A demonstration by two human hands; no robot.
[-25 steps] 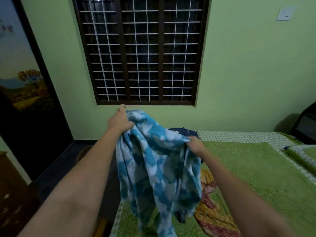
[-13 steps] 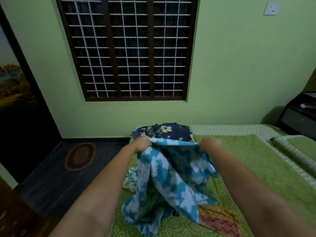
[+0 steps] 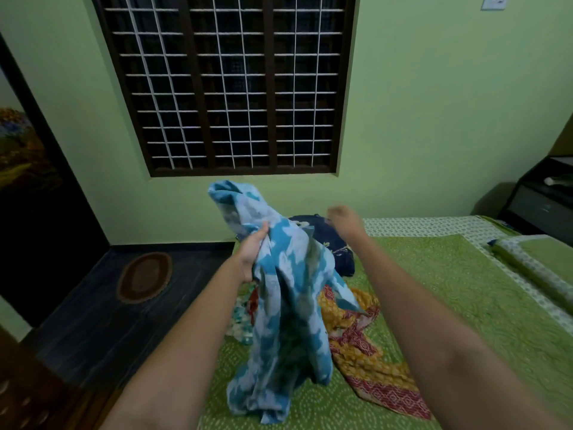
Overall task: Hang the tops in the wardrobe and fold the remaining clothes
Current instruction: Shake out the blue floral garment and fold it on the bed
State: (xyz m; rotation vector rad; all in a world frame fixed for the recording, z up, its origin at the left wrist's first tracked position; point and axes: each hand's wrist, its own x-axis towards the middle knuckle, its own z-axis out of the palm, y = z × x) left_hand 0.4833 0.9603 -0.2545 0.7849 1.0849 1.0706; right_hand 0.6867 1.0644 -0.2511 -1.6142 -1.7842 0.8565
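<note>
Blue-white printed garment (image 3: 280, 293) hangs above the bed (image 3: 449, 299), bunched in left hand (image 3: 252, 256). Right hand (image 3: 344, 223) free, blurred; finger state unreadable. Step: sorting out the garment. Next: right hand must find an edge.

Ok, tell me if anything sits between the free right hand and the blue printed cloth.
Nothing visible does. The right hand hangs blurred in open air beside the blue printed cloth, which the left hand grips and holds up over the bed. The dark floral garment lies behind and below that gap, not in it.
</note>
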